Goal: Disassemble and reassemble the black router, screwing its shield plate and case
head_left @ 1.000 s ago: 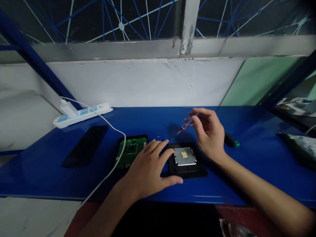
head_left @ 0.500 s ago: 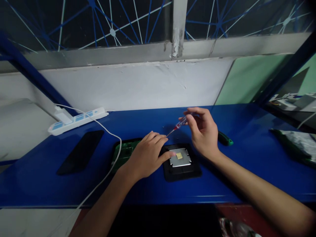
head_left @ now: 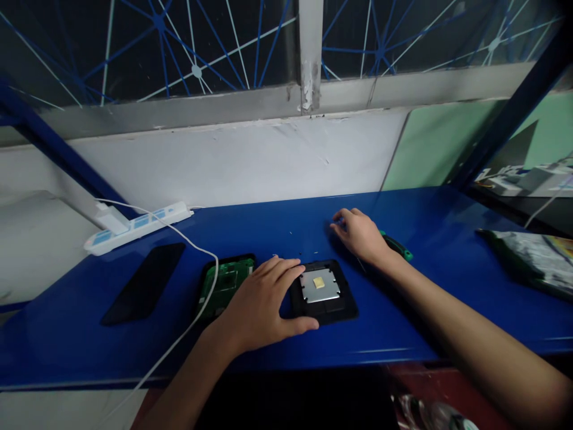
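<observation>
My left hand is open, thumb and fingers spread around the left side of a black square cover. A silver metal plate with a small yellowish pad lies in that cover. Beside it, partly behind my left hand, a green circuit board sits in a black case. My right hand is low over the table with curled fingers around a screwdriver. Its handle is mostly hidden by the hand, and the thin shaft shows below. A green-and-black tool handle lies just right of that hand.
On the left lie a dark flat panel and a white power strip with a plug in it. A white cable crosses over the circuit board. A silvery bag rests at the right. Tiny bits lie on the blue table.
My right hand has moved away from the cover and down toward the table with the screwdriver, its tip now turned toward me. My left thumb has come off the plate to the cover's front.
</observation>
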`<state>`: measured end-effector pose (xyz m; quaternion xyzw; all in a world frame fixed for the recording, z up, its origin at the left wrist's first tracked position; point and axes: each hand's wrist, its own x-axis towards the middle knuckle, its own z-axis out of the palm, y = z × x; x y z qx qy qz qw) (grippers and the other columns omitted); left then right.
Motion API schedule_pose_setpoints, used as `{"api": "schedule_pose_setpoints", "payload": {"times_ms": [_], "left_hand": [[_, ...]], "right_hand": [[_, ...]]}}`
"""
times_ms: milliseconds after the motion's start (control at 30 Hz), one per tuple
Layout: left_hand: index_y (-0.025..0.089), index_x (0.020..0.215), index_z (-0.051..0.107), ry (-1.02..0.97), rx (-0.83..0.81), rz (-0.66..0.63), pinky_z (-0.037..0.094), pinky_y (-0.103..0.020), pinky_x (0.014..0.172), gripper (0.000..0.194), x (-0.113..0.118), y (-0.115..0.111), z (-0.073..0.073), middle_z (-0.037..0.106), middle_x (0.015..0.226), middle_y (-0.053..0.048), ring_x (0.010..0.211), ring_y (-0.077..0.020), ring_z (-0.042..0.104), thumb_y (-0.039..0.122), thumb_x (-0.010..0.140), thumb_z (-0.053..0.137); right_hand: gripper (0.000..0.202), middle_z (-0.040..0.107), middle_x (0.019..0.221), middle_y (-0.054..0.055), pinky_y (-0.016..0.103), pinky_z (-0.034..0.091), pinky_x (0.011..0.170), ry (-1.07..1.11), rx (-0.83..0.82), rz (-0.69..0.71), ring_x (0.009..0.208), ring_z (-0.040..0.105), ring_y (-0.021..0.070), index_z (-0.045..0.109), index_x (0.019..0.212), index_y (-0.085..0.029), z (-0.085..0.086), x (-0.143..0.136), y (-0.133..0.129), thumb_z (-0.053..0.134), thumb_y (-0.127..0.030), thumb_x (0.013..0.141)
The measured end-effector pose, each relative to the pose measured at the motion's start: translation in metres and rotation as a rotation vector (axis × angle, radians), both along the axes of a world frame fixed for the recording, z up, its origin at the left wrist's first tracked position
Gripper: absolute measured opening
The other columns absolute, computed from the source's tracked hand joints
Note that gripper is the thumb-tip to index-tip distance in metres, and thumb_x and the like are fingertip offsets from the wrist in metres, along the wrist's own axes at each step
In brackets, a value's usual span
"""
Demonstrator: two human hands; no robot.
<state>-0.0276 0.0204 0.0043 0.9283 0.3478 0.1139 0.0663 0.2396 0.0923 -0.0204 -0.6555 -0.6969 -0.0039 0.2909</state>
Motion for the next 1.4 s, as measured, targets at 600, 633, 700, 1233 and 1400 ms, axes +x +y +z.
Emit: {"api": "schedule_pose_setpoints", "payload": {"times_ms": [600, 633, 700, 1233, 1400], "left_hand": [[0.015, 0.141, 0.043, -0.027, -0.017, 0.002, 0.038, -0.052, 0.114, 0.094, 0.002, -0.003, -0.005, 0.053, 0.146, -0.016, 0.135, -0.0367, 0.048, 0.07, 0.071, 0.074], [0.016, 0.142, 0.042, -0.026, -0.015, -0.001, 0.038, -0.053, 0.115, 0.095, 0.002, -0.003, -0.006, 0.053, 0.146, -0.016, 0.136, -0.0368, 0.047, 0.07, 0.071, 0.074], [0.017, 0.143, 0.041, -0.019, -0.015, -0.003, 0.038, -0.054, 0.114, 0.095, 0.001, -0.002, -0.006, 0.052, 0.146, -0.016, 0.136, -0.0373, 0.047, 0.07, 0.071, 0.074], [0.013, 0.156, 0.02, 0.046, -0.137, 0.064, 0.043, -0.061, 0.107, 0.12, 0.002, 0.004, 0.007, 0.042, 0.152, -0.024, 0.141, -0.0433, 0.039, 0.078, 0.069, 0.07], [0.019, 0.149, 0.033, -0.097, 0.038, 0.072, 0.041, -0.056, 0.108, 0.086, 0.016, 0.018, 0.018, 0.051, 0.145, -0.016, 0.134, -0.0361, 0.046, 0.056, 0.082, 0.072]], "right_hand": [[0.061, 0.061, 0.105, 0.009, 0.055, 0.045, 0.097, -0.151, -0.239, 0.73, 0.098, 0.06, 0.0291, 0.064, 0.111, -0.019, 0.033, -0.006, -0.059, 0.074, -0.065, 0.072], [0.06, 0.061, 0.106, 0.01, 0.054, 0.046, 0.096, -0.15, -0.249, 0.735, 0.098, 0.06, 0.0293, 0.064, 0.111, -0.019, 0.031, -0.006, -0.06, 0.076, -0.062, 0.071], [0.053, 0.06, 0.107, 0.01, 0.052, 0.047, 0.093, -0.146, -0.254, 0.745, 0.099, 0.059, 0.029, 0.064, 0.109, -0.019, 0.03, -0.006, -0.061, 0.078, -0.055, 0.072], [0.047, 0.061, 0.11, 0.01, 0.044, 0.05, 0.089, 0.032, 0.022, 0.713, 0.102, 0.056, 0.0275, 0.063, 0.109, -0.02, 0.039, -0.005, -0.06, 0.079, -0.043, 0.071], [0.048, 0.061, 0.11, 0.011, 0.047, 0.054, 0.087, 0.048, 0.164, 0.691, 0.101, 0.059, 0.0279, 0.061, 0.114, -0.02, 0.033, -0.005, -0.057, 0.078, -0.043, 0.075]]}}
